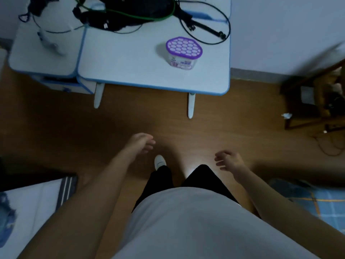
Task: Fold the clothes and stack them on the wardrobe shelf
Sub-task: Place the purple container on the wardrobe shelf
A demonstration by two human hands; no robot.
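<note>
While the person stands before the blue-rimmed white table (130, 71), the left hand (142, 143) and right hand (228, 161) hang empty, fingers loosely curled. No clothes are surely in view (a blue checked cloth (317, 200) lies nearer than the table, rightward). Garments should be soft, light, limp: pinch corners. On the table, a purple-lidded white plastic tub (183, 51) hides its contents.

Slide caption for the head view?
Left hand and right hand empty over floor, facing table with purple-lidded container.
</note>
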